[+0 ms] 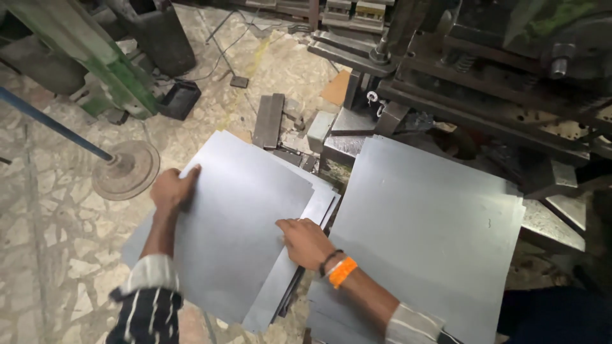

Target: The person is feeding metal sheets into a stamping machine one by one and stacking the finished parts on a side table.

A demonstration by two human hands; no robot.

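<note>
Left hand [171,189] gripping far-left edge of top flat grey rectangular steel sheet [242,223]; right hand [306,242] pinching near-right edge, sheet resting on left stack [280,299]. Step judged: lifting sheet. Next move requiring level, even two-hand lift.

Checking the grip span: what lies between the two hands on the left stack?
In the head view, only the bare face of the top metal sheet lies between the left hand and the right hand; nothing rests on it.
</note>
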